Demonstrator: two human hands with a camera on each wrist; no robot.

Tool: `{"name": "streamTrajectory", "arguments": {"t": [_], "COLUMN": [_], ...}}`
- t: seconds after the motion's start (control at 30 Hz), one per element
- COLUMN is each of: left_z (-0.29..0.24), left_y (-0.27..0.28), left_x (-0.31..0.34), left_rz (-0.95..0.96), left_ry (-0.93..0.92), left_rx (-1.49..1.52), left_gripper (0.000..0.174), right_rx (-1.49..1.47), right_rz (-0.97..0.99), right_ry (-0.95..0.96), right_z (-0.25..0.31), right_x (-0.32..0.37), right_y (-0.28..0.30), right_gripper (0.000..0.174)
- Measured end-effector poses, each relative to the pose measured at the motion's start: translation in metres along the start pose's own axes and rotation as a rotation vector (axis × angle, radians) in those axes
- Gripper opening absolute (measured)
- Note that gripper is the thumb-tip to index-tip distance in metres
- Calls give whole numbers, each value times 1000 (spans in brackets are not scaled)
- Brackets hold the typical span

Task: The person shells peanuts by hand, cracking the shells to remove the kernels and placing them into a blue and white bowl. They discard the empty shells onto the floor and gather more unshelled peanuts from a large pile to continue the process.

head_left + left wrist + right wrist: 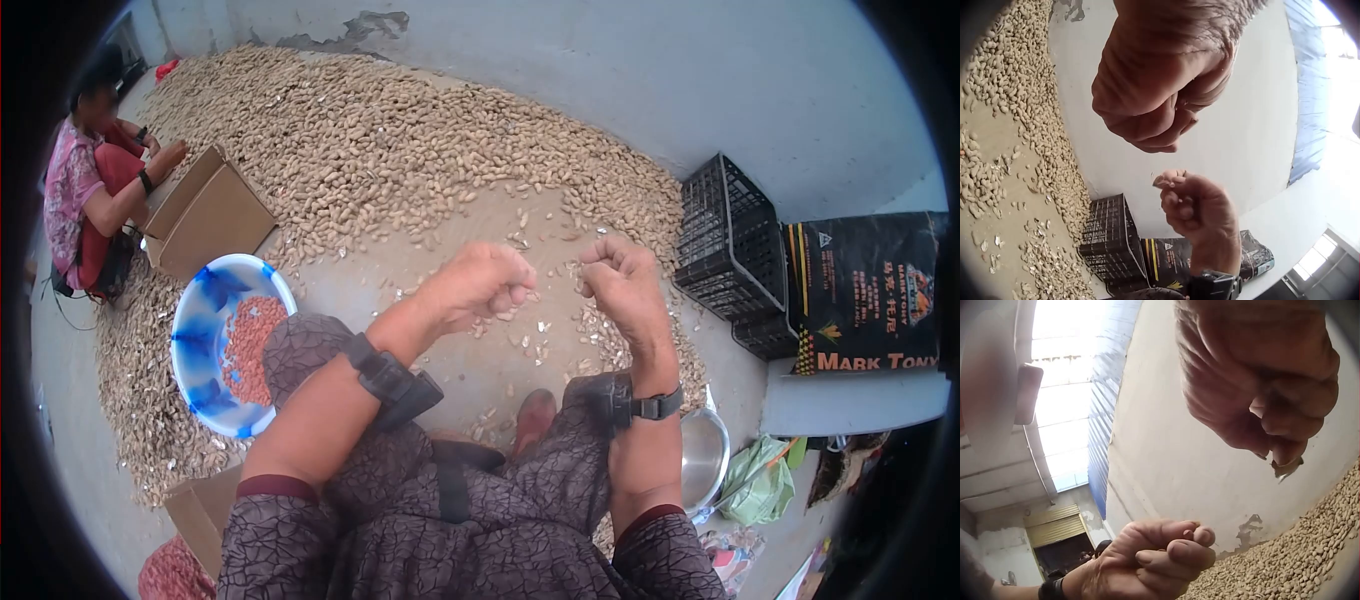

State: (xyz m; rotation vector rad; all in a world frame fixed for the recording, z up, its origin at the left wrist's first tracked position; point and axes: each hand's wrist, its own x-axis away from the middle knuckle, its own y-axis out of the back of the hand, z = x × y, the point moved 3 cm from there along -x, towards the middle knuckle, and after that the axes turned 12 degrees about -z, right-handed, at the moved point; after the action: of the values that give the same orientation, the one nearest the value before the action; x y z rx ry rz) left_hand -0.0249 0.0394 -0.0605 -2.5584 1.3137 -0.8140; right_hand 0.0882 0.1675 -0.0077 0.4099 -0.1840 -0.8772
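My left hand [478, 287] is curled, palm side partly up. In the right wrist view a small reddish bit that looks like a peanut kernel [1189, 534] shows between the thumb and forefinger of the left hand [1150, 559]. Across a narrow gap, my right hand [628, 290] pinches a broken piece of peanut shell [1287, 469] at its fingertips. That same shell piece [1160, 182] shows at the right hand's [1200, 209] fingertips in the left wrist view. Both hands are above the floor, and they do not touch each other.
Unshelled peanuts [380, 140] are heaped along the wall. A blue-and-white basin [195, 345] at left holds reddish kernels [255, 345]. Beyond it, a person [85, 200] squats by a cardboard box [215, 220]. Black crates [735, 240], a black sack [870, 290] and a metal bowl [703, 455] stand at right.
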Motion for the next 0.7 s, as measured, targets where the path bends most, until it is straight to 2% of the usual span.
{"name": "streamTrajectory", "arguments": {"t": [0.1,0.17,0.2,0.23,0.27,0.3,0.33,0.43,0.5,0.53,0.57,0.63,0.67,0.7], "left_z": [-35,-71,-86,-102,-115,-122,-125,-109,-79,-58,-39,-20,-6,3], "left_y": [24,49,68,85,104,121,139,203,247,269,282,280,295,321], "left_x": [17,40,48,59,70,83,92,114,124,130,136,148,147,145], "left_rz": [-9,-123,-116,-219,-226,-372,-432,-728,-791,-819,-845,-1021,-1016,-967], "left_ry": [-87,-188,-264,-292,-301,-314,-314,-226,-125,-14,97,215,212,91], "left_rx": [47,-78,-88,-96,-83,-129,-149,-352,-542,-588,-633,-851,-853,-1191], "left_gripper": [13,17,19,20,19,20,20,20,19,20,21,24,24,25], "right_rx": [63,19,4,1,-3,-7,-19,-53,-81,-72,-63,-61,-57,-56], "right_rz": [-36,-34,-51,-42,-38,-35,-49,-53,-47,-45,-44,-26,-3,-11], "right_ry": [8,-34,19,13,15,18,25,14,5,-10,-25,-37,-46,-44], "right_z": [1,4,-1,-2,-2,-1,0,1,-3,1,3,6,6,6], "right_x": [-4,-6,-10,-12,-13,-14,-15,-18,-21,-18,-16,-14,-13,-13], "right_y": [9,15,15,16,16,15,14,11,9,9,9,10,11,12], "right_gripper": [8,10,15,15,16,17,19,19,18,17,17,16,15,15]}}
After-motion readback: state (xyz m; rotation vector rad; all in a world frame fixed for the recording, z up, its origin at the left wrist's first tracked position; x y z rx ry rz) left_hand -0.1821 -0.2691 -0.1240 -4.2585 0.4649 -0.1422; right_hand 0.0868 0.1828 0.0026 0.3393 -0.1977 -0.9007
